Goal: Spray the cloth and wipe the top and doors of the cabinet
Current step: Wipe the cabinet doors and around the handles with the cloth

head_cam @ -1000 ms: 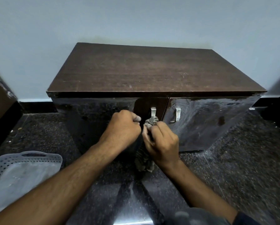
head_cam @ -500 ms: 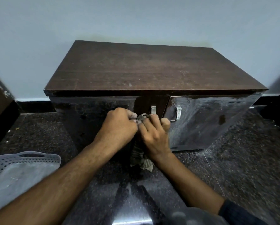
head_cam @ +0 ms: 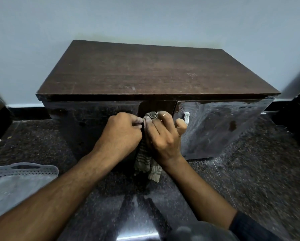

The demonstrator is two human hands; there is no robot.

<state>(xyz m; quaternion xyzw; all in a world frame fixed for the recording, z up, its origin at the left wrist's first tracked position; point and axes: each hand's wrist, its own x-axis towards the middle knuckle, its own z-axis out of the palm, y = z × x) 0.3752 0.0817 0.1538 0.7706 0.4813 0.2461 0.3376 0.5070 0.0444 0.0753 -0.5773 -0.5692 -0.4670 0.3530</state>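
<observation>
Two hands close together in front of a dark brown cabinet (head_cam: 156,72), right at the middle where the two shiny doors meet. Left hand (head_cam: 121,133) curled into a fist, thumb and fingers pinching the edge of a small grey striped cloth (head_cam: 147,162). Right hand (head_cam: 163,136) wrapped round the same cloth, fingers bent over it, thumb sticking out to the right. A little bunch of cloth poking up above the right fingers (head_cam: 151,124), up against the top of the left door (head_cam: 93,122). Rest of the cloth hanging down below both hands, loose and crumpled, in front of the door. Cannot tell if the low end touches the floor.

Silver handle (head_cam: 186,117) on the right door (head_cam: 218,129), just beside the right thumb. Left door's handle hidden behind the hands and cloth. Streaky, shiny marks on the right door. Flat wooden top bare, with a few pale scratches.

Cabinet pushed against a pale blue wall (head_cam: 145,20), standing on a dark speckled floor (head_cam: 260,180). Grey plastic basket (head_cam: 24,173) with small holes near the left edge, well apart from the hands. Dark sleeve (head_cam: 250,226) on the right arm, low and near.
</observation>
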